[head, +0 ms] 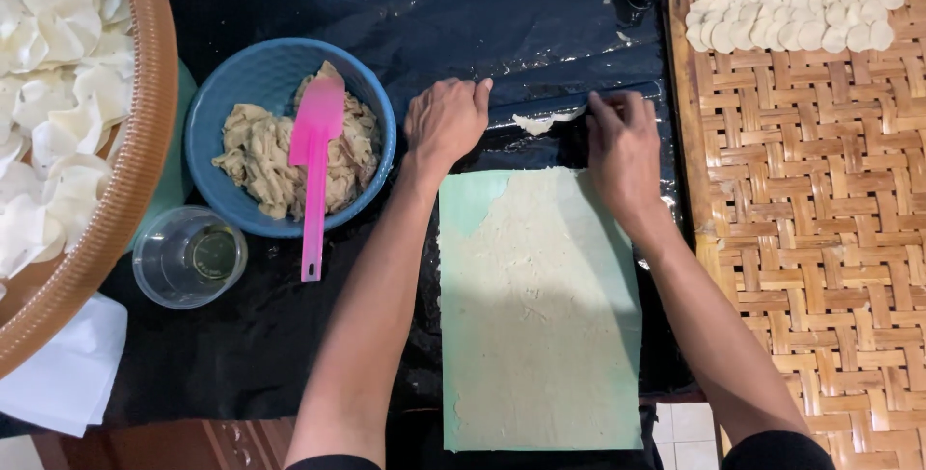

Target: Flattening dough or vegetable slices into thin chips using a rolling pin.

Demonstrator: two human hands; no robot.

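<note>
Both hands press down on a dark rolling pin [540,108] lying across the black plastic at the top of the green mat [617,268]. The dough sheet [535,316] spread on the mat looks thin, soft, tearable; best lifted by an edge. Left hand [446,123] and right hand [622,147] rest palm-down, wrists straight, fingers flat, gripping nothing.

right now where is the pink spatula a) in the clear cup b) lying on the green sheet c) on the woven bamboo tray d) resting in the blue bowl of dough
d: the pink spatula leans in the blue bowl, its blade on the dough scraps and its handle sticking out over the rim.
</note>
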